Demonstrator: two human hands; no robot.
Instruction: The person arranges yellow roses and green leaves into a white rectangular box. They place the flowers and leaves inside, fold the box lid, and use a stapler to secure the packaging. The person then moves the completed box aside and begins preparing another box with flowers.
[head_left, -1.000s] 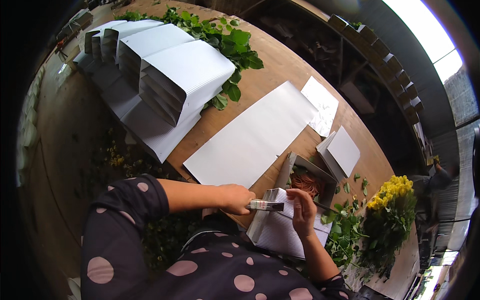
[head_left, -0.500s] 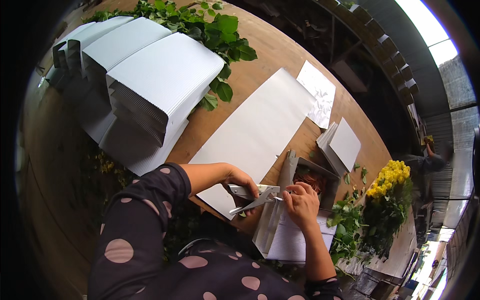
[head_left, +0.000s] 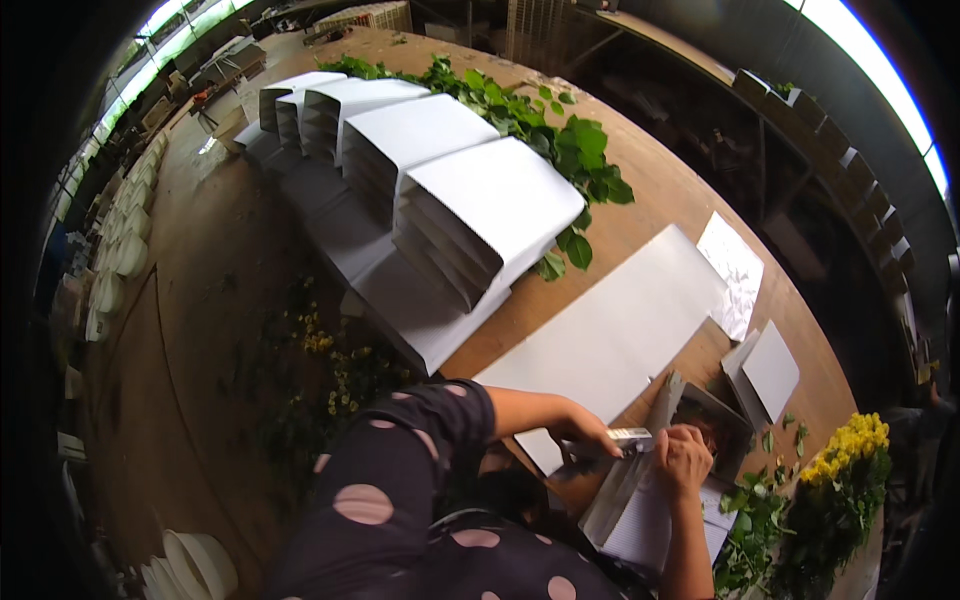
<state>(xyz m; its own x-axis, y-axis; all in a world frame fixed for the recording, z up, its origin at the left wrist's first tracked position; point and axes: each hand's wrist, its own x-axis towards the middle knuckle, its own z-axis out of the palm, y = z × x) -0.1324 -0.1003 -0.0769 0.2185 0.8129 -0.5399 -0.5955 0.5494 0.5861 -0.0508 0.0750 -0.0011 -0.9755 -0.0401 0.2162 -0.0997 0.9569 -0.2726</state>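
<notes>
My left hand is wrapped around a pale plier stapler, whose front end points toward my right hand. My right hand has its fingers curled together just off that end, over an open grey box. What its fingertips hold, if anything, is too small to make out. Below both hands stands a block of white ridged card, leaning against the grey box. Reddish-brown material inside the box is mostly hidden by my right hand. A long white sheet lies flat on the table beyond my left hand.
Folded white corrugated sleeves stand in a row at the far left, with green leaves behind them. White cards and a patterned sheet lie at right. Yellow flowers and loose foliage border the near right.
The view has swung left, so everything sits further right and lower. The stapler's spread handles, plain before, are now mostly covered by my left hand. My right fingers have curled in more.
</notes>
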